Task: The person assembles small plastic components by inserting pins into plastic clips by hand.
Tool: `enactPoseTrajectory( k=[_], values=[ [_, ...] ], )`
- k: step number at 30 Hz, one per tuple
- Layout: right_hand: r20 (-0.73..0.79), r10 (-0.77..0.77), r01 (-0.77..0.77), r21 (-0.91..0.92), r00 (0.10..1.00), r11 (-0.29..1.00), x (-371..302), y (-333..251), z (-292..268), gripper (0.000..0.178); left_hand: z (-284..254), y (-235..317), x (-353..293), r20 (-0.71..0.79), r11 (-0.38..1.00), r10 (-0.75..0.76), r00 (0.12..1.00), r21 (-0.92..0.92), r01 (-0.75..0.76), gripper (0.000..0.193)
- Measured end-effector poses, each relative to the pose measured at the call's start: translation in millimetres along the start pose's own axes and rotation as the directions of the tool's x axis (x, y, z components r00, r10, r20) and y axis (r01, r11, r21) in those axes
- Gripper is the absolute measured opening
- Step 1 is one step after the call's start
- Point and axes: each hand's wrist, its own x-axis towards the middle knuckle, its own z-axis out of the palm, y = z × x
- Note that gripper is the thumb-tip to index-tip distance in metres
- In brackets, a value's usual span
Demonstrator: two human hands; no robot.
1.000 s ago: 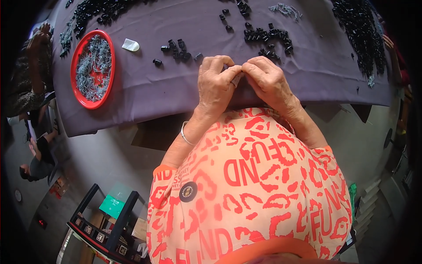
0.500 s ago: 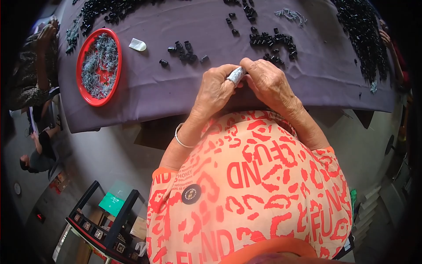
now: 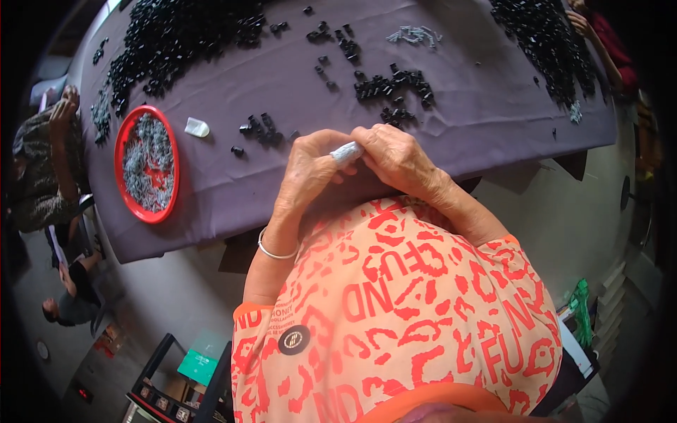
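My left hand (image 3: 308,163) and my right hand (image 3: 397,156) meet at the near edge of the cloth-covered table, fingertips pressed together. A whitish wrap (image 3: 345,154) covers my left thumb. Both hands are closed, and whatever sits between the fingers is hidden. Beyond them lies a cluster of small black cylindrical parts (image 3: 395,86). To the left is a smaller group of the same black parts (image 3: 262,130). A red oval tray (image 3: 176,167) holds many thin grey pin-like pieces (image 3: 147,155). Beside the tray rests a small white finger-shaped sleeve (image 3: 197,127).
Large heaps of black parts cover the far left (image 3: 176,42) and far right (image 3: 546,49) of the purple tablecloth (image 3: 310,77). Loose grey pins (image 3: 415,35) lie at the back. Other people sit at the left (image 3: 49,155) and right (image 3: 613,53).
The view has shifted, so the table contents sit lower and more of the far heaps shows. My hands stay together, with the wrapped thumb turned flatter.
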Motion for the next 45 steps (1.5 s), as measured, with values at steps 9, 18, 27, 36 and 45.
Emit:
enactPoseTrajectory(
  k=[9,18,27,36,45],
  values=[
    [-0.128,-0.147,0.152,0.034,0.981,0.988,30,-22,14,0.037,-26,-25,-5,0.354,0.289,0.562,0.747,0.763,-0.579,0.024],
    [0.044,-0.076,0.068,0.161,0.996,0.985,34,-13,32,0.049,-14,-16,-11,0.225,0.415,0.624,0.748,0.716,-0.562,0.026],
    [-0.110,-0.044,0.064,0.192,0.993,0.979,29,-11,22,0.041,-4,-24,7,-0.012,0.967,0.221,0.975,0.135,-0.218,0.020],
    [-0.159,0.112,-0.064,0.280,0.981,0.958,53,64,-11,0.014,6,-8,-7,-0.207,0.955,0.130,0.970,0.288,-0.067,0.020],
    [-0.196,0.193,-0.165,0.148,0.962,0.975,16,62,-58,0.012,-28,-20,-9,-0.390,0.850,0.412,0.823,0.491,-0.193,0.018]
  ],
)
